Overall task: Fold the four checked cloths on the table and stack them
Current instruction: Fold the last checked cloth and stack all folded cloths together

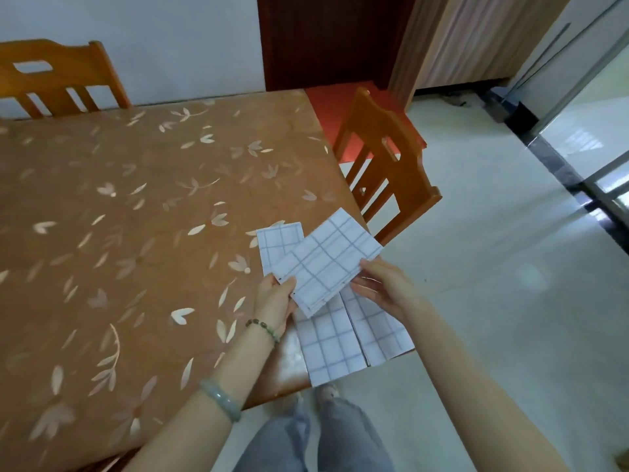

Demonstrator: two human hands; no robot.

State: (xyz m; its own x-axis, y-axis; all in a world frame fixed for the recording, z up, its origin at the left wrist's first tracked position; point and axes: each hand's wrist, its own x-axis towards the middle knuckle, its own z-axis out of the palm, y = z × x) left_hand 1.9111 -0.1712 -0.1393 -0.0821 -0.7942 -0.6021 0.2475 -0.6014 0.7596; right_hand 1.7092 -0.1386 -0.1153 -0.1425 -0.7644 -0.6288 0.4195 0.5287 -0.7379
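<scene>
Folded checked cloth, left hand pinching its left corner, right hand pinching its right edge

daylight from right | floor glare | soft focus | edges bowed

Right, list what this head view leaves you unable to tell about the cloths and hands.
Head view only:
- Back cloth: right part covered by the held cloth.
- Near-left cloth and near-right cloth: far ends hidden under the held cloth and right hand.
- Left hand: fingers tucked beneath the held cloth.
- Held cloth's layer count: edges too fine.
</scene>
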